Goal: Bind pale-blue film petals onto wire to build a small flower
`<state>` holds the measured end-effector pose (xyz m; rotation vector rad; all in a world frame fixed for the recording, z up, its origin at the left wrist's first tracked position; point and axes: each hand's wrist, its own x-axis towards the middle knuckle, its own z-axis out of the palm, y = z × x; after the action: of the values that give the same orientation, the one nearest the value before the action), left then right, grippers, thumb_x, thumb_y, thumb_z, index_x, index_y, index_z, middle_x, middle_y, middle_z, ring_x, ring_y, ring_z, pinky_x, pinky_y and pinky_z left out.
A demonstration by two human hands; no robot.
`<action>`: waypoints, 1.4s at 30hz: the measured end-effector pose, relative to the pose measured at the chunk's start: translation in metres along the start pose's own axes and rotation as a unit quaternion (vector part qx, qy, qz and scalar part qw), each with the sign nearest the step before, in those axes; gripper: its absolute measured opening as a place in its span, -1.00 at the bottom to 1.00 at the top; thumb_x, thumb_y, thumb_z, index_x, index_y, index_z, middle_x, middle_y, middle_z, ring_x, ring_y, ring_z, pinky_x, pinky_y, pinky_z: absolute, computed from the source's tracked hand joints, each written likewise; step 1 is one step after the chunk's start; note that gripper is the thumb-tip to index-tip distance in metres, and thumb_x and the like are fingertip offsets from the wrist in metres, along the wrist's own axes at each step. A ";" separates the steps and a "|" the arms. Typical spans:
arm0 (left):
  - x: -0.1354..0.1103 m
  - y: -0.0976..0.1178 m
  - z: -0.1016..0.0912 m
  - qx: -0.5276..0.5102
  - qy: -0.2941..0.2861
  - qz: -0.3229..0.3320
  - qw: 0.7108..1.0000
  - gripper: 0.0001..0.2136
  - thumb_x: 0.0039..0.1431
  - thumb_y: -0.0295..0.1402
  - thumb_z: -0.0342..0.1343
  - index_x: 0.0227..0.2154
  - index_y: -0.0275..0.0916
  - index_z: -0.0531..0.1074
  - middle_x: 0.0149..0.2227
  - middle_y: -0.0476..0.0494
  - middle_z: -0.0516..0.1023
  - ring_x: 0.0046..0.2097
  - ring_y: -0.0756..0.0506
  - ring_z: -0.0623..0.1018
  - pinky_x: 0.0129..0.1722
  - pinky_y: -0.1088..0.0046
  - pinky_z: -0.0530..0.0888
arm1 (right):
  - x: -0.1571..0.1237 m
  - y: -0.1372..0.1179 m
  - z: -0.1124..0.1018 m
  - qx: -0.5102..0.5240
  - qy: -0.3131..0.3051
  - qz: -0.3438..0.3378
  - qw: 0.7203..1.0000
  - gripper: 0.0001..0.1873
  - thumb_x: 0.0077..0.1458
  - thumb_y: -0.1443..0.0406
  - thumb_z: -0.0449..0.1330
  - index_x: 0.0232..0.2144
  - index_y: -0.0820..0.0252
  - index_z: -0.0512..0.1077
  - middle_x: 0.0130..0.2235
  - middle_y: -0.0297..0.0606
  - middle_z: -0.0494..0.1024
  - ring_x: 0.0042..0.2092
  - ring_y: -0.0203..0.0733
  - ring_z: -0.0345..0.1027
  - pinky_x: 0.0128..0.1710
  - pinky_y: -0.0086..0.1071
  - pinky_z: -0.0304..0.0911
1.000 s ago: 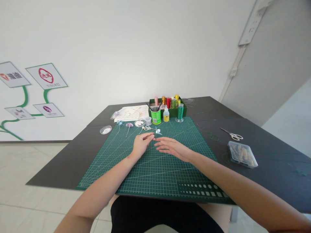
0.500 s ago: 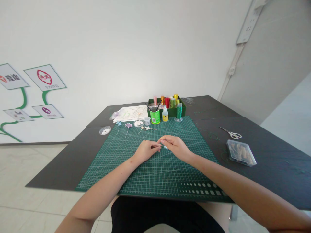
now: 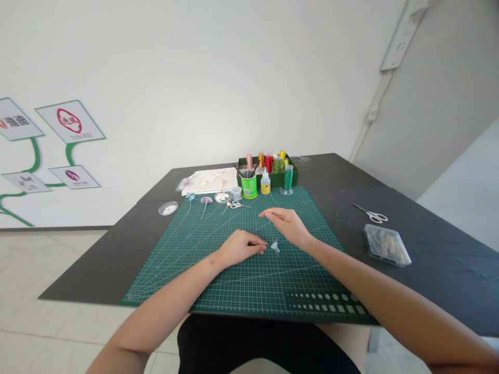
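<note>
My left hand [image 3: 242,246] is closed in a pinch low over the green cutting mat [image 3: 175,270]. From its fingertips a small pale blue artificial flower [image 3: 275,247] points to the right, its thin stem mostly hidden by the fingers. Above and right of the flower, my right hand [image 3: 287,225] is raised with fingers and thumb pressed together. Whatever it pinches, perhaps a fine thread, is too small to make out. Beyond the hands lie small white-handled scissors [image 3: 235,205], a blue flower [image 3: 190,197] and a purple flower [image 3: 206,200] on stems.
At the back stand a green box [image 3: 268,179] of thread spools, a green can [image 3: 249,186] with tools, a glue bottle [image 3: 265,183] and a green spool [image 3: 287,179]. To the right are larger scissors [image 3: 376,216] and a clear plastic box [image 3: 387,245]. A shallow dish [image 3: 168,209] sits left.
My hands have moved apart: the right one up and rightward, the left slightly down and right. The pale blue flower, partly hidden between them before, now shows plainly.
</note>
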<state>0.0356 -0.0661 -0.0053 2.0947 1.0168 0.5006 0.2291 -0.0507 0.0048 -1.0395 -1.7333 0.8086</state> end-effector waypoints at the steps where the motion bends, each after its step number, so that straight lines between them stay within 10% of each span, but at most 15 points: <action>1: 0.000 0.001 0.000 -0.001 -0.002 0.001 1.000 -0.76 0.14 -0.24 0.10 -0.22 -0.17 0.59 -0.35 -0.01 0.65 -0.27 -0.05 0.61 -0.19 0.50 0.45 | 0.001 0.002 0.000 -0.010 -0.002 -0.001 1.000 -0.65 0.17 0.15 0.06 -0.28 0.24 0.55 -0.52 -0.30 0.48 -0.44 -0.24 0.33 -0.47 -0.41 0.18; 14: -0.004 0.008 -0.001 -0.006 0.026 0.037 0.999 -0.85 0.14 -0.30 0.11 -0.34 -0.20 0.55 -0.38 -0.01 0.64 -0.35 -0.02 0.59 -0.31 0.53 0.43 | 0.011 0.036 -0.004 -0.039 -0.099 0.005 0.994 -0.68 0.16 0.18 0.06 -0.29 0.20 0.56 -0.20 -0.19 0.62 -0.11 -0.07 0.45 -0.05 -0.22 0.27; 27: -0.003 0.003 -0.010 -0.021 0.239 0.068 0.968 -0.82 0.15 -0.25 0.12 -0.25 -0.21 0.51 -0.33 -0.05 0.63 -0.29 -0.05 0.60 -0.24 0.50 0.47 | 0.008 0.042 0.001 -0.061 -0.169 0.000 0.984 -0.62 0.16 0.15 0.05 -0.27 0.27 0.58 -0.46 -0.27 0.54 -0.43 -0.23 0.31 -0.39 -0.39 0.18; 42: 0.016 -0.025 -0.019 -0.141 0.292 -0.021 0.946 -0.64 0.11 -0.15 0.09 -0.14 -0.29 0.50 -0.40 -0.12 0.61 -0.64 0.08 0.26 -0.63 0.55 0.20 | 0.008 0.038 -0.007 -0.100 -0.198 0.015 0.975 -0.62 0.15 0.17 0.06 -0.20 0.25 0.59 -0.54 -0.32 0.50 -0.57 -0.34 0.11 -0.55 -0.46 -0.02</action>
<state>0.0212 -0.0351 -0.0114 1.6921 1.2224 1.2169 0.2448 -0.0270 -0.0220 -1.0920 -2.1766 0.9216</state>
